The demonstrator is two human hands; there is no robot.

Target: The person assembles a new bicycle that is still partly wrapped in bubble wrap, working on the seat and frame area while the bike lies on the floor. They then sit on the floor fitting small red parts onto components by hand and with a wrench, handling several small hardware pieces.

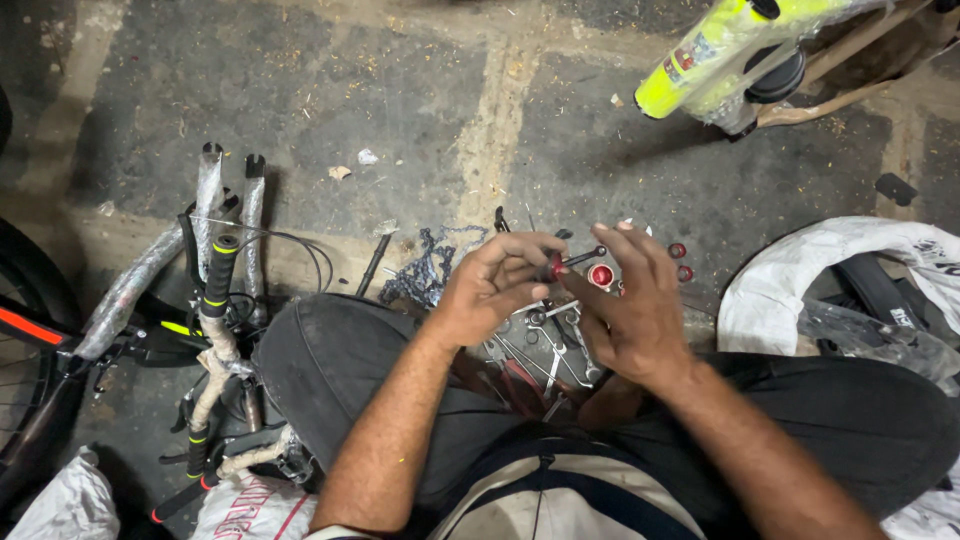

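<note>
Both hands (560,290) on a slim metal axle (578,260), red-tipped

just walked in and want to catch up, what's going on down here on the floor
A person sits on the concrete floor, legs folded, both hands raised over a pile of wrenches. The left hand and right hand pinch a small dark rod with a red part between the fingertips. A bike chain and small red parts lie just beyond, with wrapped handlebars at the left.
</note>
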